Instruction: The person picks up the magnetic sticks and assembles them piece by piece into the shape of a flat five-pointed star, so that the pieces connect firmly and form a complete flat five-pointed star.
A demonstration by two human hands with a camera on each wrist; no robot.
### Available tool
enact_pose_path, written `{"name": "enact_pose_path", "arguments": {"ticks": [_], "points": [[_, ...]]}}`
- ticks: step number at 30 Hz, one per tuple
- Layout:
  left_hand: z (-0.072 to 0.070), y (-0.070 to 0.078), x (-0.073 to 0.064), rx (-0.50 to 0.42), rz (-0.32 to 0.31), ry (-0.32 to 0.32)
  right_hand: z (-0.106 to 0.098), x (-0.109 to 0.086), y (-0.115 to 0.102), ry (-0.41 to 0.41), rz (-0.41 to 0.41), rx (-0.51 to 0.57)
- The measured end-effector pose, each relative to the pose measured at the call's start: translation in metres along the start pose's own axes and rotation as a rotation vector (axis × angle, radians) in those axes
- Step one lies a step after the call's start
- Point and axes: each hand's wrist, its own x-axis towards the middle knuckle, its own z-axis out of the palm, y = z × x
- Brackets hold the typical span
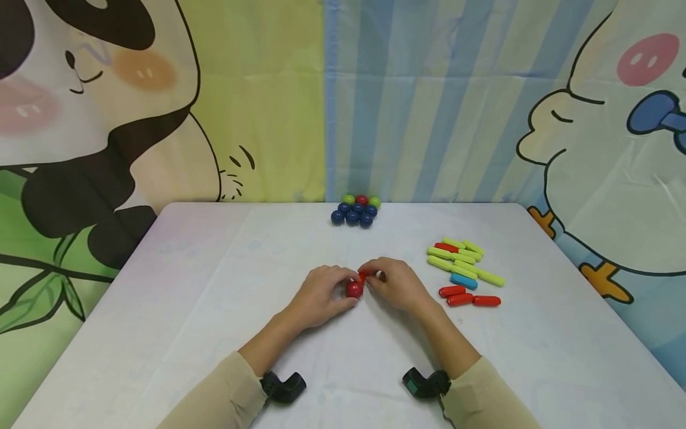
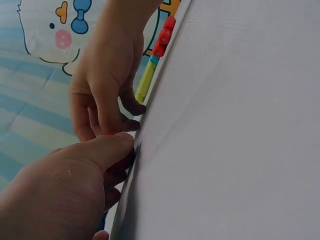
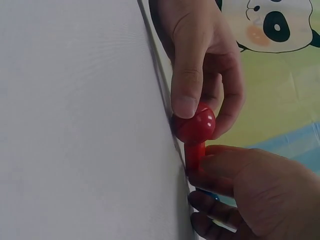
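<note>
Near the middle of the table, my left hand [image 1: 324, 295] holds a shiny red ball [image 1: 354, 289] between thumb and fingers. Its thumb lies across the ball in the right wrist view, where a short red stick [image 3: 193, 154] meets the ball [image 3: 197, 126]. My right hand [image 1: 395, 285] pinches that stick at the end away from the ball, its other fingers curving beside it. Ball and stick are mostly hidden behind the left thumb [image 2: 112, 147] in the left wrist view.
A white table [image 1: 225, 298] spreads under both hands. At its far edge sit several dark blue balls [image 1: 352, 218], with green ones and a red one [image 1: 361, 199] behind. To the right lie several yellow-green sticks [image 1: 455, 262], a blue stick [image 1: 464, 280] and red sticks [image 1: 486, 301].
</note>
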Motion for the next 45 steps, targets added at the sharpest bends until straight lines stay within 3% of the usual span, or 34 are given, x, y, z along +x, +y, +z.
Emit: {"name": "enact_pose_path", "arguments": {"ticks": [9, 16, 27, 39, 45], "points": [[0.002, 0.002, 0.000, 0.076, -0.037, -0.001, 0.004, -0.002, -0.005, 0.011, -0.018, 0.150], [0.000, 0.002, -0.001, 0.063, -0.037, 0.013, 0.002, -0.002, -0.009, -0.016, 0.019, 0.217], [0.001, 0.002, -0.002, 0.080, -0.113, 0.063, -0.007, -0.003, -0.007, -0.003, 0.053, 0.237], [0.001, -0.001, -0.002, 0.066, -0.197, 0.162, -0.035, -0.007, 0.011, 0.074, 0.145, 0.226], [0.002, -0.003, -0.003, 0.065, -0.204, 0.201, -0.049, -0.009, 0.019, 0.111, 0.186, 0.203]]}}
